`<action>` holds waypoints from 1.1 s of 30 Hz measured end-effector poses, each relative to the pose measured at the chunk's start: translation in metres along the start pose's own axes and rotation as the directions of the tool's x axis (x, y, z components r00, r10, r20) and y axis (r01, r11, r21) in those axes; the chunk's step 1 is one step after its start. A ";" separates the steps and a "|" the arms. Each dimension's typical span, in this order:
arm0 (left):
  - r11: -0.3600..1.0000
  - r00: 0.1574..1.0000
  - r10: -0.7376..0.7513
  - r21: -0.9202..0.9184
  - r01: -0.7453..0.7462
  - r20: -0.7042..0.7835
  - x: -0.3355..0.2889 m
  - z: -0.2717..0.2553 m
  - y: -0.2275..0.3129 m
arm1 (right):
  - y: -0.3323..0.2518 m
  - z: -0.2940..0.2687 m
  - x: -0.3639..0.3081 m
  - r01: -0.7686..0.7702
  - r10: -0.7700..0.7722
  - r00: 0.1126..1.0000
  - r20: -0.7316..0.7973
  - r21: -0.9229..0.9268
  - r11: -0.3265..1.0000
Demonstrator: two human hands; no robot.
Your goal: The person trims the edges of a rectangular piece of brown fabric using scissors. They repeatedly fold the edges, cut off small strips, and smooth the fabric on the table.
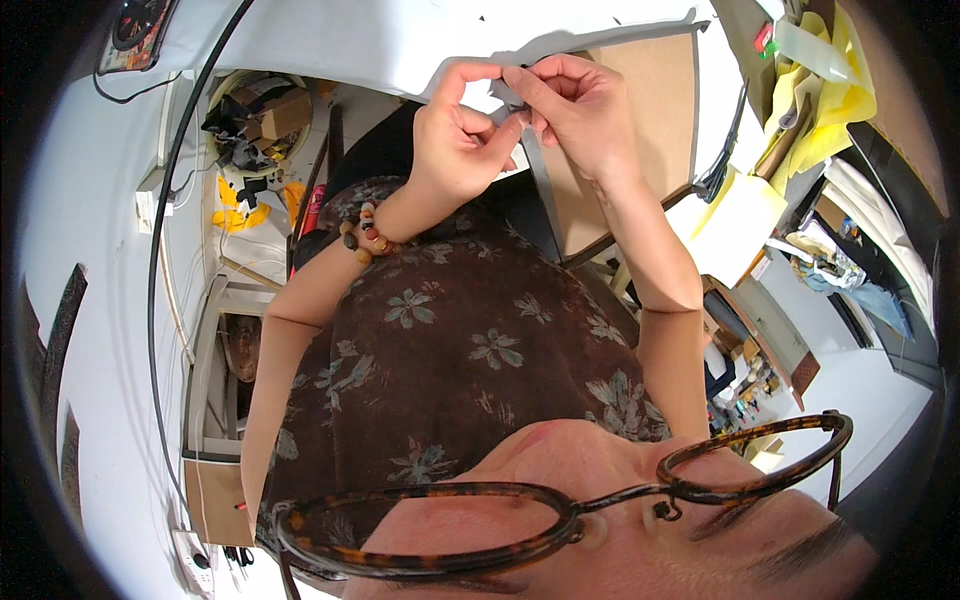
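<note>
Both of my hands are raised together over the edge of the white table (400,42). Between their fingertips is a small dark grey piece (516,106), thin and mostly covered, so its exact kind cannot be told. My left hand (460,145), with a beaded bracelet (370,235) at the wrist, pinches it from the left with thumb and forefinger. From the other side, the thumb and curled fingers of my right hand (585,112) grip the same piece. Beneath the right hand and forearm lies a flat brown board (655,100) with a dark border.
Yellow sheets (830,110) and a translucent bottle (815,52) stand at the far right. A black cable (160,230) hangs down the left side. On the floor at left is a round bin (212,115) full of scraps. Small dark bits lie on the table.
</note>
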State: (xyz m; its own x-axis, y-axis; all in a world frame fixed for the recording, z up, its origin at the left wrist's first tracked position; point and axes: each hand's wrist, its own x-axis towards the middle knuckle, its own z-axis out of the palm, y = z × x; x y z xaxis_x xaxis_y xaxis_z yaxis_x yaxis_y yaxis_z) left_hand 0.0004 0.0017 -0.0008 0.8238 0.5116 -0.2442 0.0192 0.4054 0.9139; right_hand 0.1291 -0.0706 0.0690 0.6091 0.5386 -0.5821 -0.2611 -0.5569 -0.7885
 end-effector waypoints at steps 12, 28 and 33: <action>1.000 0.999 -0.011 0.005 0.012 -0.052 0.000 0.003 0.006 | 0.007 -0.008 0.003 -0.006 0.006 0.999 0.038 0.011 1.000; 0.999 0.999 0.032 0.029 -0.031 -0.034 -0.002 0.001 0.001 | 0.009 -0.011 -0.004 0.113 -0.118 0.991 -0.067 -0.078 0.991; 0.999 0.999 0.032 0.018 -0.031 -0.035 -0.001 0.000 0.000 | 0.004 0.004 -0.002 0.108 -0.113 0.993 -0.018 -0.161 0.981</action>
State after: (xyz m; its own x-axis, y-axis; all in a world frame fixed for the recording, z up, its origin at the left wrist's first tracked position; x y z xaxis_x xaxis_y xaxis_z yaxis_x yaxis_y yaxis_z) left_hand -0.0001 0.0012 -0.0004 0.8036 0.5506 -0.2260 0.0034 0.3754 0.9269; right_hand 0.1241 -0.0709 0.0663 0.6484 0.5861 -0.4859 -0.0700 -0.5896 -0.8047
